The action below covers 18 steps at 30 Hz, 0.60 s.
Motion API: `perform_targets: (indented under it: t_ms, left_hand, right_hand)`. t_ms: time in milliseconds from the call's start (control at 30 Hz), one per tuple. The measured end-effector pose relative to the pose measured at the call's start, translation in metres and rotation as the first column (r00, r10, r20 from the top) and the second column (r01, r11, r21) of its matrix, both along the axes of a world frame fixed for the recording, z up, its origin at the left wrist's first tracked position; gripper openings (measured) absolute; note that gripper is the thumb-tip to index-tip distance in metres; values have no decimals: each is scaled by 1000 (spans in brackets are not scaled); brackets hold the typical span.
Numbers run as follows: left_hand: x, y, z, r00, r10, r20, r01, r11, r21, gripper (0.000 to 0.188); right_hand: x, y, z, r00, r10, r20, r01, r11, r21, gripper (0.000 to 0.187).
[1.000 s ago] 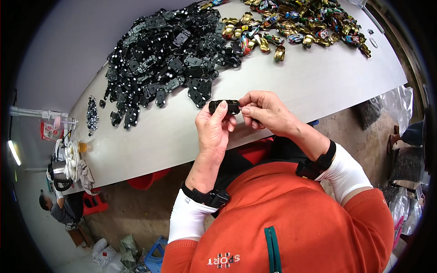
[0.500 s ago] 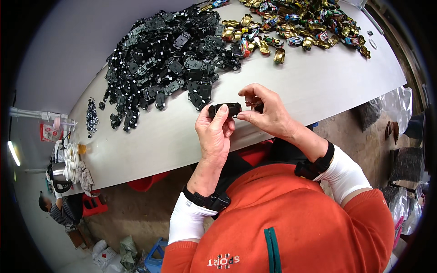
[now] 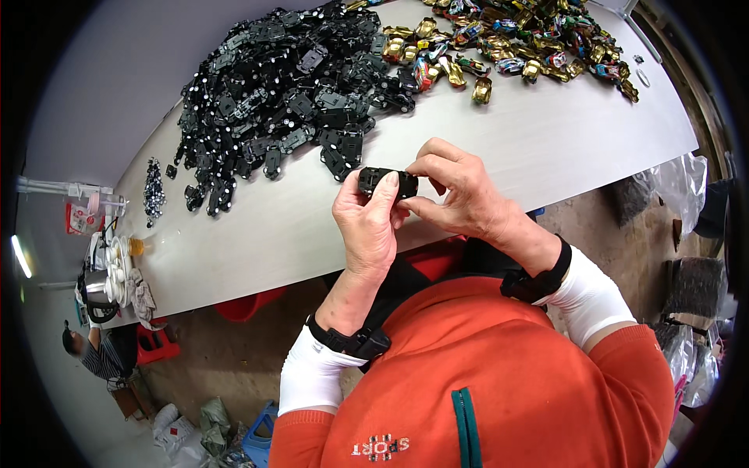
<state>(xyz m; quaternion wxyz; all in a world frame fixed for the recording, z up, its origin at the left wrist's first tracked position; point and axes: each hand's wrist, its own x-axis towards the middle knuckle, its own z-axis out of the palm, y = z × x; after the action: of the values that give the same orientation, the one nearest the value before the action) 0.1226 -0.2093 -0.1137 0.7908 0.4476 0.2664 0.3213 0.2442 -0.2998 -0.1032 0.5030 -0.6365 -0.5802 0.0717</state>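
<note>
A black toy car chassis point(image 3: 378, 180) is held level over the near part of the table, gripped between the thumb and fingers of my left hand point(image 3: 368, 234). At its right end, the thumb and bent fingers of my right hand point(image 3: 460, 191) close on the edge. Any small part between those fingertips is too hidden to make out. Beyond my hands lies a large heap of similar black chassis point(image 3: 289, 101). To the right of that heap spread many shiny gold and multicoloured toy car bodies point(image 3: 499, 47).
A small pile of silvery parts point(image 3: 154, 191) lies on the pale table point(image 3: 234, 257) at left. Cups point(image 3: 117, 273), a kettle point(image 3: 97, 292) and a cloth point(image 3: 143, 300) stand at its left end. Another person point(image 3: 105, 351) is at far left. Plastic bags point(image 3: 679, 187) lie at right.
My right hand has moved left, bringing its fingertips from just off the chassis onto its right end. The left hand still holds the chassis, now turned slightly. The view has shifted a little.
</note>
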Motion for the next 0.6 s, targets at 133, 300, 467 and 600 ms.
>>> perform_targets:
  t_ms: [133,300,467,600]
  left_hand:
    - [0,0,-3,996,-18,93,17,1000,12,5]
    - [-10,15,-11,999,-25,45,27,998,-51,15]
    - [-27,24,-10,940,-340,-17,337,938,-85,22]
    - [-35,18,-9,889,-429,-162,441,896,48,20]
  right_hand:
    - [-4,4,-6,995,-88,39,86,995,41,26]
    - [-5,-1,-5,1000,29,5,-29,998,59,20]
    - [14,-15,12,810,33,-585,-255,919,-302,18]
    - [15,-15,24,507,-2,-862,-453,850,-268,20]
